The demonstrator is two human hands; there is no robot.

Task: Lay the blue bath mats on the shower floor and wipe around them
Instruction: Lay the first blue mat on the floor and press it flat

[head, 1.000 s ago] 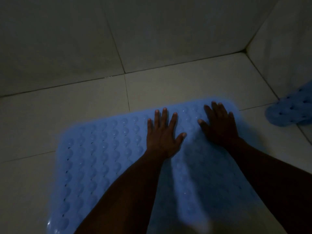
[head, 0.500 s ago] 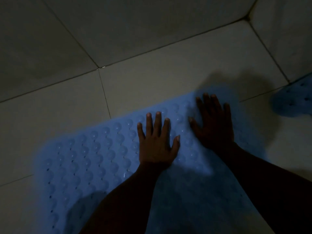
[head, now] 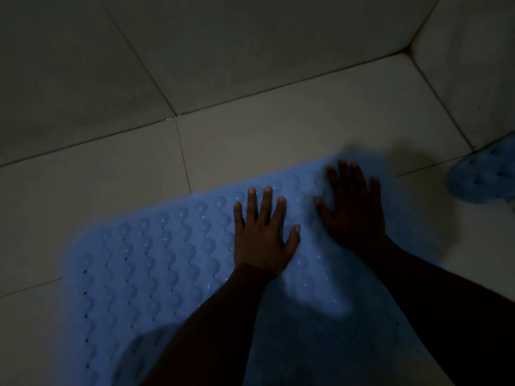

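Observation:
A blue bath mat with rows of round bumps and small holes lies flat on the pale tiled shower floor. My left hand rests palm down on the mat near its far edge, fingers spread. My right hand lies flat beside it, closer to the mat's far right corner, in shadow. Neither hand holds anything. A corner of a second blue mat shows at the right edge of the view, apart from the first.
A tiled wall rises behind the mat and another tiled wall stands at the right; they meet in a corner at the upper right. The light is dim and shadows cover the mat's near right part.
The view has shifted, so the mat and hands sit lower in the frame. Both hands stay flat on the mat, a little nearer its far right corner.

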